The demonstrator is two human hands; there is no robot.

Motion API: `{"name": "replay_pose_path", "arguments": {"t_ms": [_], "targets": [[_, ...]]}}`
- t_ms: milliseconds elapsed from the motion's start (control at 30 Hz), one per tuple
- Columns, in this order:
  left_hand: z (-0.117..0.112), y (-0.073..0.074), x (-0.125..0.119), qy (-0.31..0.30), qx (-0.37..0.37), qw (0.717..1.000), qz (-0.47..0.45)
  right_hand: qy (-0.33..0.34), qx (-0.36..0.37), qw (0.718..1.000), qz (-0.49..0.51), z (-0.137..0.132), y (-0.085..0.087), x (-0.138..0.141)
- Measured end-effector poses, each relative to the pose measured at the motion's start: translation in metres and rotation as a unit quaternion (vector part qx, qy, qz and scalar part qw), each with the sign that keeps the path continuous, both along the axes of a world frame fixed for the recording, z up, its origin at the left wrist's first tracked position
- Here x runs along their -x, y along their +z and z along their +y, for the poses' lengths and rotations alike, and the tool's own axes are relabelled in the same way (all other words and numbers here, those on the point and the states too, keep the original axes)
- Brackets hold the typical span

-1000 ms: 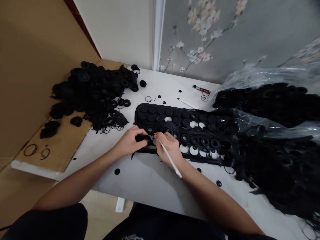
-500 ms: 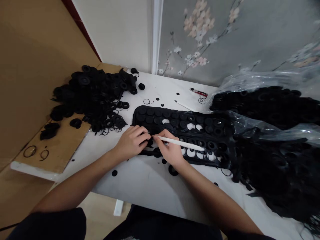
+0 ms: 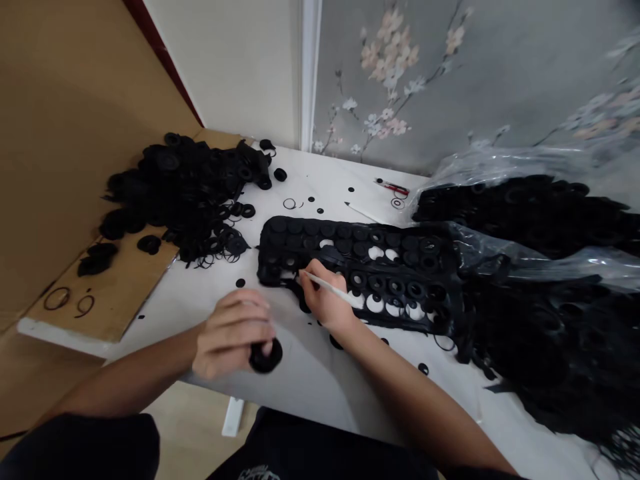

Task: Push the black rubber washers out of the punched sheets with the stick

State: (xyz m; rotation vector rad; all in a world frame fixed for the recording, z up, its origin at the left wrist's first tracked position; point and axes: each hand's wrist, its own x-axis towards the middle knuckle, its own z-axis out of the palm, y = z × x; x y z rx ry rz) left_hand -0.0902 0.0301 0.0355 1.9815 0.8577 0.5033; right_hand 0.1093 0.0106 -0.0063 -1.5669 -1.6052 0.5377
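Note:
A black rubber sheet (image 3: pixel 400 267) full of round punched rings lies across the white table (image 3: pixel 300 373). My right hand (image 3: pixel 325 303) rests at the sheet's near left edge and pinches a thin white stick (image 3: pixel 327 285), its tip pointing at the sheet's left part. My left hand (image 3: pixel 233 333) is lifted off the sheet toward me, fingers curled round a black rubber ring (image 3: pixel 266 357).
A heap of black rings and scraps (image 3: pixel 185 190) covers the far left, partly on a cardboard sheet (image 3: pixel 115 293). Clear plastic bags of black rubber (image 3: pixel 540 220) fill the right side. Loose discs dot the table. A red-and-white pen (image 3: pixel 393 187) lies near the wall.
My left hand has pulled back from the sheet toward me, carrying a black ring. The right hand has swung the stick round and stays at the sheet's edge.

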Motion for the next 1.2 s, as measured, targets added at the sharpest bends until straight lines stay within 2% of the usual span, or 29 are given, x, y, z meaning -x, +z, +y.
{"name": "replay_pose_path", "arguments": {"t_ms": [100, 133, 200, 267, 367, 433, 500, 567, 600, 667, 700, 767, 867, 967, 1067, 1200], "targets": [[-0.016, 0.004, -0.022, -0.19, -0.063, 0.98, 0.009, 0.017, 0.014, 0.997, 0.073, -0.001, 0.003, -0.004], [-0.018, 0.003, -0.03, -0.226, -0.084, 0.97, 0.036, 0.021, 0.018, 0.994, 0.11, -0.001, 0.004, -0.006], [-0.018, -0.001, -0.043, -0.263, -0.12, 0.954, 0.074, 0.021, 0.021, 0.984, 0.175, -0.001, 0.005, -0.01], [-0.015, -0.001, -0.049, -0.271, -0.127, 0.95, 0.089, 0.012, 0.026, 0.977, 0.212, -0.001, 0.006, -0.012], [-0.005, 0.011, -0.042, -0.271, -0.063, 0.957, 0.085, -0.001, 0.053, 0.964, 0.261, 0.0, 0.008, -0.013], [0.005, 0.023, -0.031, -0.25, -0.008, 0.966, 0.07, -0.017, 0.068, 0.954, 0.293, 0.001, 0.01, -0.013], [0.019, 0.028, -0.021, -0.191, 0.022, 0.978, 0.076, -0.027, 0.076, 0.944, 0.319, 0.002, 0.014, -0.013], [0.034, 0.025, -0.014, -0.074, 0.011, 0.988, 0.135, -0.018, 0.094, 0.935, 0.343, 0.002, 0.018, -0.011], [0.041, 0.021, -0.012, -0.005, -0.005, 0.984, 0.179, -0.006, 0.109, 0.929, 0.354, 0.002, 0.02, -0.01], [0.053, 0.011, -0.009, 0.106, -0.036, 0.959, 0.262, 0.023, 0.148, 0.918, 0.367, 0.002, 0.022, -0.005], [0.057, 0.006, -0.008, 0.134, -0.045, 0.947, 0.288, 0.036, 0.165, 0.914, 0.368, 0.002, 0.022, -0.003], [0.061, -0.001, -0.007, 0.135, -0.045, 0.943, 0.3, 0.05, 0.189, 0.909, 0.367, 0.002, 0.021, 0.002], [0.06, -0.002, -0.005, 0.099, 0.0, 0.961, 0.259, 0.051, 0.214, 0.901, 0.374, 0.002, 0.018, 0.005], [0.058, 0.003, -0.005, 0.105, 0.13, 0.97, 0.178, 0.05, 0.229, 0.887, 0.398, 0.003, 0.016, 0.005], [0.057, 0.009, -0.006, 0.127, 0.257, 0.953, 0.098, 0.054, 0.234, 0.88, 0.41, 0.004, 0.016, 0.004], [0.057, 0.017, -0.008, 0.134, 0.294, 0.946, 0.036, 0.05, 0.246, 0.867, 0.431, 0.003, 0.021, 0.003]]}}
